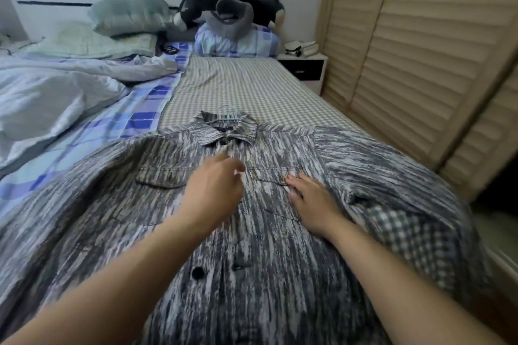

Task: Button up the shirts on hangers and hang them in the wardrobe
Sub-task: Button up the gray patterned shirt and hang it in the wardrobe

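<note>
We see a grey-and-white streaky woven button-front shirt (280,232) lying flat, front up, on the gingham-sheeted bed (238,87), a thin hanger hook (227,108) poking out past its collar. Left hand (213,190) hovers at the placket, fingers loosely curled, blurred; we cannot tell its grip. Right hand (311,202) presses flat on the chest pocket, fingers straight. A round black button (198,272) lower down is undone. Beige slatted wardrobe doors (420,64) stand at right.

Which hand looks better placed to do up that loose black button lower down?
Probably left: the button lies on the left hand's side; the right hand rests flat on the shirt.
</note>
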Tool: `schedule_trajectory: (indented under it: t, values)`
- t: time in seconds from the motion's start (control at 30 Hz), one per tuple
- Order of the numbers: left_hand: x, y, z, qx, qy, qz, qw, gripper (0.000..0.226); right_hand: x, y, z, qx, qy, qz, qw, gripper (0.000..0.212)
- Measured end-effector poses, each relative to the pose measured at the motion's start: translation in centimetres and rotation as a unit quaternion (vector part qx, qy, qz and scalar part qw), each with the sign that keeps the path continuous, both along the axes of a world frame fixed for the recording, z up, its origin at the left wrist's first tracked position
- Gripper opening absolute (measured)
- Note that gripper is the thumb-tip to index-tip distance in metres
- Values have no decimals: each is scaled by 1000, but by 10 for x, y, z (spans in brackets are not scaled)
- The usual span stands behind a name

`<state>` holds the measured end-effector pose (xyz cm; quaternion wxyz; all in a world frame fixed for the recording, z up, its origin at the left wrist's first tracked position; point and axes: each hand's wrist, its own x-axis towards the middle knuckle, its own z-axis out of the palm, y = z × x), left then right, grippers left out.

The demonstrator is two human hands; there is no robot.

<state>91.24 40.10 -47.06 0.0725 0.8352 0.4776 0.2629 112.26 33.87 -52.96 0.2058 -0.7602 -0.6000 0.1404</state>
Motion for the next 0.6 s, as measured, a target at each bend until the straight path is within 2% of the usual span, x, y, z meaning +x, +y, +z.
schedule_trajectory:
  t: [0.03, 0.13, 0.23, 0.3, 0.33, 0.37, 0.43, 0.47, 0.53, 0.6]
  values:
    - [19, 0, -1, -1, 7, -54, 998, 30, 1, 3, -2, 4, 5, -1, 1000, 45]
    - [65, 24, -13, -8, 120, -171, 978, 39, 6, 11, -4, 23, 4, -22, 999, 40]
    - [84, 66, -25, -58, 206, -196, 957, 24, 18, 28, 2, 15, -92, 20, 995, 40]
    - [84, 89, -34, -71, 168, -184, 966, 20, 23, 40, 5, 26, -87, 33, 995, 44]
    - [81, 96, -39, -103, 107, -168, 975, 14, 24, 44, 4, 53, -43, 12, 998, 44]
    - [78, 101, -45, -152, 35, -155, 975, 13, 25, 46, 1, 103, 11, -33, 994, 42]
    - [72, 114, -55, -270, -101, -117, 950, 27, 25, 45, -5, 236, 88, -120, 960, 24]
    - [71, 119, -57, -316, -137, -103, 933, 28, 24, 43, -6, 276, 76, -126, 950, 17]
    - [71, 127, -60, -384, -185, -90, 900, 22, 24, 43, -8, 264, 3, -58, 963, 9]
    - [75, 129, -57, -420, -205, -98, 878, 18, 24, 43, -5, 187, -45, 18, 981, 29]
